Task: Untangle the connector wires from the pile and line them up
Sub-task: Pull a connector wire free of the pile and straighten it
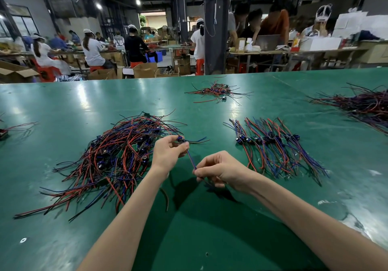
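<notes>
A tangled pile of red, blue and black connector wires [117, 157] with small green boards lies on the green table at the left. My left hand [168, 153] pinches the connector end of one wire [190, 159] just right of the pile. My right hand [218, 171] pinches the same wire lower down, so its blue and red strands stretch between both hands above the table. To the right lies a row of lined-up wires [273, 144], their connectors side by side.
A smaller wire heap [216, 92] lies at the far middle of the green table [189, 228], and a larger dark heap [363, 104] at the far right. A few wires [12, 129] sit at the left edge. People work at benches behind.
</notes>
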